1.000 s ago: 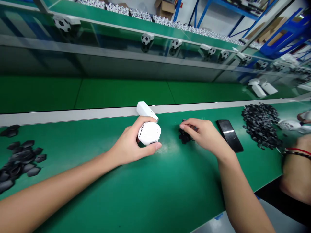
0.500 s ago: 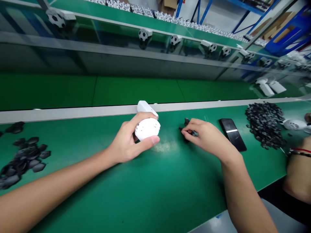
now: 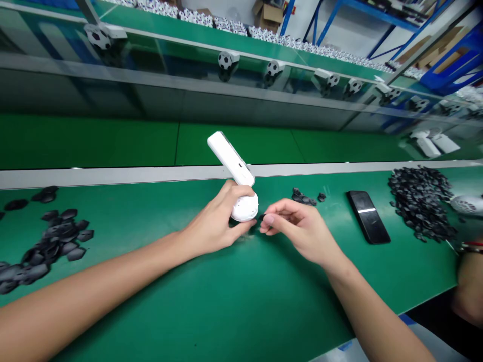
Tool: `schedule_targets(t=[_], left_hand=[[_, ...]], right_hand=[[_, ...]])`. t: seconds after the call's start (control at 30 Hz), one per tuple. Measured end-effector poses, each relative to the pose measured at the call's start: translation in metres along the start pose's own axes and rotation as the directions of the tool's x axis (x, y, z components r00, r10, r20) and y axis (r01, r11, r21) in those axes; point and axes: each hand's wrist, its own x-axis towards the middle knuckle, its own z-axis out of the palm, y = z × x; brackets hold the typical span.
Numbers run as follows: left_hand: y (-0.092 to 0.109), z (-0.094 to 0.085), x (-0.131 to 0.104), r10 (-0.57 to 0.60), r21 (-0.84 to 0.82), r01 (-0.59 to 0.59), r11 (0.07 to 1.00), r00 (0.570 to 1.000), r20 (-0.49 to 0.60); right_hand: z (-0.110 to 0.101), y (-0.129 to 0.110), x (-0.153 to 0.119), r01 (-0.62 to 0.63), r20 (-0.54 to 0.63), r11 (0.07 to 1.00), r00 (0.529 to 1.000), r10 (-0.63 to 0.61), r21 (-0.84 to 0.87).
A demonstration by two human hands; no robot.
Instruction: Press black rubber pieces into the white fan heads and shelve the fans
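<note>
In the middle of the head view my left hand (image 3: 217,218) is closed around the round end of a white plastic device (image 3: 245,207). The device's long bar-shaped part (image 3: 231,158) sticks out beyond my fingers, tilted up and to the left. My right hand (image 3: 292,223) pinches a small black plastic piece (image 3: 261,217) between thumb and fingertips, just right of the round end. Whether the piece touches the device I cannot tell. Behind my right hand lies a little group of black pieces (image 3: 303,197) on the green table (image 3: 226,311).
A black phone (image 3: 368,217) and a heap of small black parts (image 3: 420,201) lie to the right, near another person's arm (image 3: 470,281). Dark flat pieces (image 3: 62,236) are scattered at left. Beyond the pale ledge runs a green conveyor belt (image 3: 132,143); white devices with football-patterned balls (image 3: 225,60) stand above it.
My right hand has moved left from the small black pieces to the device, carrying one piece. My left hand has turned the device so its bar points up and more of it shows.
</note>
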Motion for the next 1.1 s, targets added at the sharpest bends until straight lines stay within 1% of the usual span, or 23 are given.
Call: schedule_targets(t=[0.07,0.13,0.3,0.4,0.47,0.53,0.6,0.67,0.73,0.8,0.87,0.9,0.93,0.97,1.0,1.03,1.07,1.1], left_hand=[[0.001,0.0,-0.001,0.008,0.029,-0.01,1.0,0.999,0.043],[0.004,0.0,-0.002,-0.011,0.06,0.006,0.998,0.997,0.08],[0.013,-0.002,-0.002,-0.05,0.056,0.045,0.997,0.993,0.109],[0.015,0.0,-0.003,-0.063,0.019,0.062,0.998,0.993,0.099],[0.015,0.002,-0.004,-0.06,-0.007,0.06,0.998,0.997,0.055],[0.016,0.004,-0.005,-0.039,-0.036,0.04,0.999,0.999,0.022],[0.018,0.005,-0.005,-0.023,-0.052,0.024,0.998,1.0,0.015],[0.018,0.005,-0.004,-0.026,-0.053,0.027,0.998,0.999,0.03],[0.018,0.004,-0.002,-0.037,-0.078,0.041,0.996,0.998,0.049],[0.016,0.002,0.0,-0.029,-0.125,0.035,0.992,0.998,0.054],[0.014,-0.001,0.002,-0.028,-0.151,0.033,0.988,0.999,0.034],[0.013,-0.003,0.002,-0.041,-0.159,0.044,0.986,0.999,0.024],[0.012,-0.005,0.002,-0.063,-0.176,0.066,0.982,0.998,0.021],[0.012,-0.008,0.001,-0.095,-0.209,0.099,0.973,0.995,0.03],[0.012,-0.01,0.001,-0.132,-0.259,0.14,0.956,0.99,0.048],[0.013,-0.012,0.001,-0.172,-0.317,0.187,0.93,0.982,0.074],[0.014,-0.013,0.001,-0.208,-0.374,0.231,0.898,0.973,0.102],[0.015,-0.014,0.002,-0.235,-0.422,0.266,0.867,0.964,0.125]], right_hand=[[0.008,0.004,0.0,0.011,-0.019,1.0,1.0,-0.011,0.013],[0.015,0.008,-0.001,0.038,-0.069,0.999,0.997,-0.038,0.0],[0.026,0.013,-0.002,0.076,-0.205,0.987,0.973,-0.104,-0.142],[0.029,0.014,-0.001,0.087,-0.228,0.978,0.965,-0.13,-0.191],[0.029,0.015,-0.001,0.09,-0.246,0.975,0.959,-0.14,-0.203],[0.029,0.016,-0.002,0.083,-0.257,0.978,0.957,-0.132,-0.192],[0.029,0.016,-0.002,0.072,-0.249,0.982,0.962,-0.115,-0.175],[0.03,0.015,-0.002,0.086,-0.22,0.98,0.967,-0.125,-0.181],[0.027,0.012,0.0,0.127,-0.167,0.972,0.973,-0.161,-0.199],[0.018,0.008,0.003,0.174,-0.076,0.958,0.978,-0.196,-0.228],[-0.001,0.005,0.007,0.192,-0.02,0.952,0.979,-0.203,-0.239],[-0.013,0.004,0.009,0.187,-0.035,0.948,0.979,-0.203,-0.257],[-0.027,0.004,0.011,0.171,-0.078,0.941,0.976,-0.202,-0.292],[-0.042,0.005,0.013,0.142,-0.151,0.921,0.966,-0.208,-0.362],[-0.057,0.007,0.014,0.097,-0.225,0.876,0.948,-0.226,-0.473],[-0.072,0.01,0.016,0.035,-0.272,0.804,0.931,-0.242,-0.594],[-0.085,0.013,0.018,-0.015,-0.301,0.736,0.918,-0.258,-0.677],[-0.095,0.017,0.019,-0.048,-0.307,0.691,0.916,-0.257,-0.721]])
